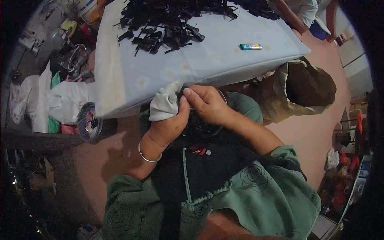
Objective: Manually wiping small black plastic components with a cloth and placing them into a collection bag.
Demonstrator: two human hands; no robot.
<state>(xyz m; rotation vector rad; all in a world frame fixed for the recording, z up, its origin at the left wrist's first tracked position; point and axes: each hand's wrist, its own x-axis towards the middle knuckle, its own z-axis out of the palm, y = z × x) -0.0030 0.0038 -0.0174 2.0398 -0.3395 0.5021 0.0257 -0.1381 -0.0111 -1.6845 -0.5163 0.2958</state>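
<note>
My left hand (170,126), with a bangle at its wrist, is closed around a bunched white cloth (163,105) that covers its fingers. Against it presses my right hand (206,103), fingers curled in a pinch. A bit of something dark shows between the two hands, too small and hidden to name. Both hands are above my lap, just off the near edge of the table (224,66). Below them is a dark round container (204,125), mostly covered by the hands. Many small black plastic parts (160,38) with thin stems lie heaped on the table's far side.
A small colourful packet (251,47) lies on the table's right half. To the right stands an open sack (282,96). Another person's arm (290,16) reaches in at the far right. White bags (70,100) and a basket (90,120) stand at the left.
</note>
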